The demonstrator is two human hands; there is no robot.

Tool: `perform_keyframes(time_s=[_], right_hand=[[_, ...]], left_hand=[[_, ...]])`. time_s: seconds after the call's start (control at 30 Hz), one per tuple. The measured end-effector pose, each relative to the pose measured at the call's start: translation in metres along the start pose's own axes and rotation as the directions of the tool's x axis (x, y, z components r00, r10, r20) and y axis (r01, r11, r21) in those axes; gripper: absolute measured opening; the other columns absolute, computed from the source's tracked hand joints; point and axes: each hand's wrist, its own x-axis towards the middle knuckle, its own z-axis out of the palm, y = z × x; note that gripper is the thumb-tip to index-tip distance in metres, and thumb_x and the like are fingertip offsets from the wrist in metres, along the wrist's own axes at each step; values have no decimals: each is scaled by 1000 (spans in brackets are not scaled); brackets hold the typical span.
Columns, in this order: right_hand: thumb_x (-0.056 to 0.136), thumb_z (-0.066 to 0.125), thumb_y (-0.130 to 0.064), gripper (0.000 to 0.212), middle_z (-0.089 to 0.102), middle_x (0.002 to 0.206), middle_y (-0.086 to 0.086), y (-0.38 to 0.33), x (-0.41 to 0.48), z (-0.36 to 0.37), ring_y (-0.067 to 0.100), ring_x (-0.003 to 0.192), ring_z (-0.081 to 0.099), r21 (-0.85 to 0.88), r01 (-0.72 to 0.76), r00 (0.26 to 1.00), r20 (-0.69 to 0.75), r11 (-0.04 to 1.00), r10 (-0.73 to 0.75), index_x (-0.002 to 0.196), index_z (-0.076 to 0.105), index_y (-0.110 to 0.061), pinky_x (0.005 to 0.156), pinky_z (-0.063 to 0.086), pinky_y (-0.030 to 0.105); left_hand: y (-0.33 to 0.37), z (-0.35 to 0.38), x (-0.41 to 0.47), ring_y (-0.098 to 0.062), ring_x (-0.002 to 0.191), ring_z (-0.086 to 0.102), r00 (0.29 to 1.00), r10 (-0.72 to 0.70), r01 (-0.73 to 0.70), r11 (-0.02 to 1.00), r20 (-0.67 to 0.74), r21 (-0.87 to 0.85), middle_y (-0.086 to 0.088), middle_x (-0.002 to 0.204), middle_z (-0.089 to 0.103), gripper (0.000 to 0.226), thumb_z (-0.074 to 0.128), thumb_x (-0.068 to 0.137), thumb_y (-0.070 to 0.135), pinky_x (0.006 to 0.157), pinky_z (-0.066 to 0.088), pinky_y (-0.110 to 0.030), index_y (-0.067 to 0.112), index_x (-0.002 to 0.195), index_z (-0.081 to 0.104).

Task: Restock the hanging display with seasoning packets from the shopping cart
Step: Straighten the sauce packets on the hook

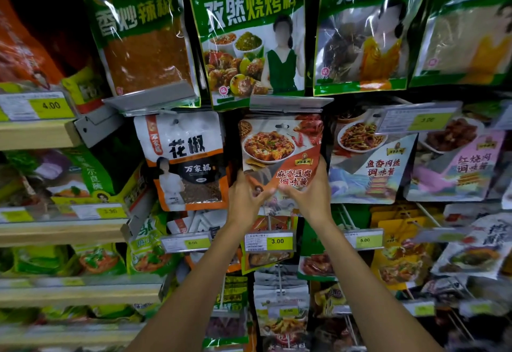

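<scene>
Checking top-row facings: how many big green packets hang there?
4: chili packet at left, cumin barbecue packet beside it, stewed chicken packet next, blurred packet far right. Others may hang behind.

Left hand (246,199): pinches the packet (279,155) at lower left.
Right hand (311,193): grips its lower right edge.
Arms: bare, both stretched upward, converging.

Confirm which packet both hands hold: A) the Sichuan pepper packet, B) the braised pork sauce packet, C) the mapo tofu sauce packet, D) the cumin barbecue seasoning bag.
C: the left hand and right hand both grip the lower part of the mapo tofu sauce packet, with its tofu dish picture.
</scene>
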Motion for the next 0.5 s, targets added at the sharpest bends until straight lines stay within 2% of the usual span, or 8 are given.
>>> perform_keyframes(time_s=[0.1,0.2,0.3,0.43,0.5], right_hand=[[68,87,-20,100,50,140,10,0,1,2,24,129,49,-5,-10,1000,13,1000,10,147,26,-8,108,42,37],[71,86,-22,97,52,138,10,0,0,-1,24,127,51,4,-18,999,27,1000,18,146,26,-9,105,45,38],[72,84,-20,89,54,133,7,0,-5,-5,22,122,54,18,7,1000,27,1000,-7,144,31,-12,101,48,42],[76,81,-19,80,53,131,5,-1,-18,-8,20,121,53,1,42,999,-32,999,-42,142,36,-12,99,47,35],[78,80,-19,77,53,131,7,-3,-23,-7,23,122,52,-4,47,998,-47,999,-47,141,37,-11,100,47,39]], left_hand=[[5,2,-1,2,57,44,1000,18,-18,1000,-13,-9,7,66,46,74,72,82,38,48,38,-5,-3,134,39],[6,1,-5,-3,62,46,1000,15,-15,1000,-5,-5,0,78,53,80,71,83,39,50,39,-7,-3,139,33],[8,-3,-12,6,65,45,1000,29,-29,998,-13,-51,0,94,54,81,73,82,34,51,38,-2,-3,140,32],[11,-3,-23,8,62,54,999,34,-37,996,-33,-79,7,85,52,75,76,80,30,51,38,0,-2,135,38],[14,-2,-28,9,71,60,999,16,-20,996,-47,-86,4,93,55,73,74,81,30,55,44,-3,-1,137,37]])
